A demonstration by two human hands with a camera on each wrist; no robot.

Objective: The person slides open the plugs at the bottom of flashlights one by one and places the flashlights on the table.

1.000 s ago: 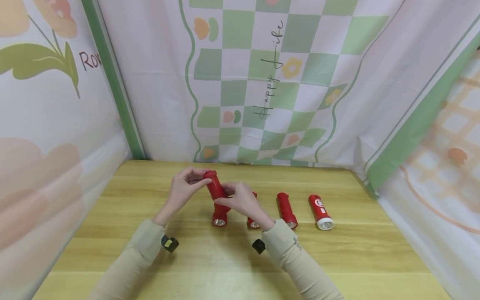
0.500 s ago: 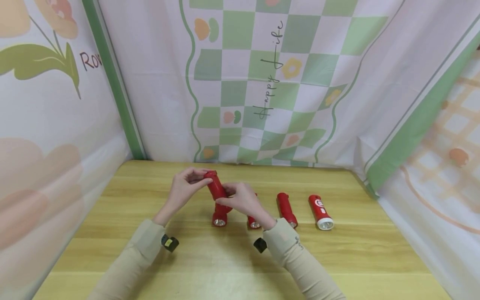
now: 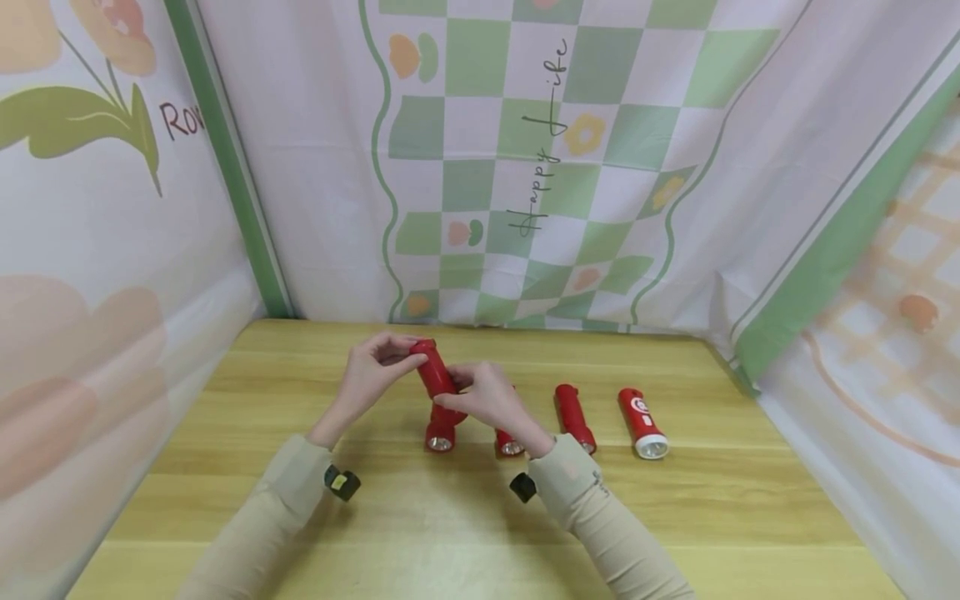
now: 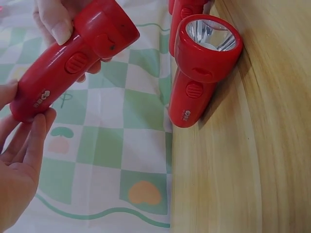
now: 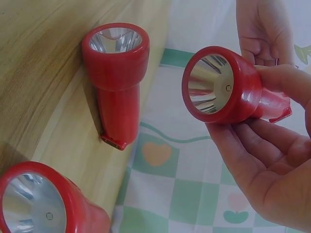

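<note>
Both hands hold one red flashlight (image 3: 435, 371) raised above the table. My left hand (image 3: 375, 367) pinches its tail end between thumb and fingers. Around the head end, my right hand (image 3: 483, 396) curls its thumb and fingers. The right wrist view shows the silver reflector of the held flashlight (image 5: 211, 85), and the left wrist view shows a ribbed switch (image 4: 76, 63) on its body. Just below the hands, a second red flashlight (image 3: 440, 437) lies on the table, partly covered by the held one. Another red flashlight (image 3: 510, 446) is mostly hidden behind the right hand and wrist.
To the right on the wooden table (image 3: 450, 533) lie a red flashlight (image 3: 573, 417) and a red flashlight with a white head (image 3: 642, 423). All their heads point toward the front edge. A checkered curtain (image 3: 517, 167) hangs behind the table's back edge, with more cloth at both sides.
</note>
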